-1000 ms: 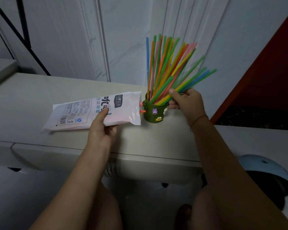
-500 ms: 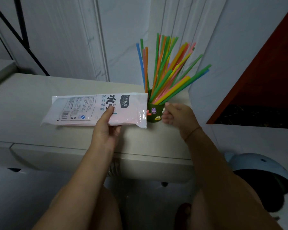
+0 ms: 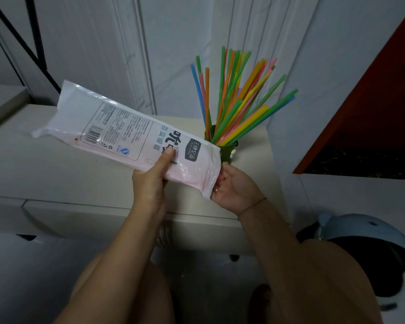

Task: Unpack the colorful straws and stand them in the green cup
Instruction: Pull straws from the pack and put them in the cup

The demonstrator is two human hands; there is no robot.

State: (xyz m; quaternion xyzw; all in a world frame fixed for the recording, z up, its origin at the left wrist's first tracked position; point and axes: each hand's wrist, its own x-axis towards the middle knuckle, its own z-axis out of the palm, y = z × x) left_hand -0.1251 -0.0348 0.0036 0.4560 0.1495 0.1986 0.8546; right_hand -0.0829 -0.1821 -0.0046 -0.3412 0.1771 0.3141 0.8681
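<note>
A green cup (image 3: 228, 152) stands near the right end of the pale cabinet top (image 3: 56, 164), mostly hidden behind the bag. Many colorful straws (image 3: 234, 101) fan upward out of it. My left hand (image 3: 151, 181) grips the white plastic straw bag (image 3: 126, 134) from below, thumb on its printed face, and holds it tilted above the surface. My right hand (image 3: 234, 190) touches the bag's open lower right end, fingers curled at the mouth. What is inside the bag cannot be seen.
A white panelled wall rises behind the cabinet. A dark red panel (image 3: 372, 101) stands at the right. A light blue helmet (image 3: 365, 239) lies at lower right. Drawer fronts (image 3: 80, 218) run under the cabinet's front edge. My knees are below.
My left hand has lifted the bag off the cabinet and tilted it. My right hand left the straws in the cup and came to the bag's open end.
</note>
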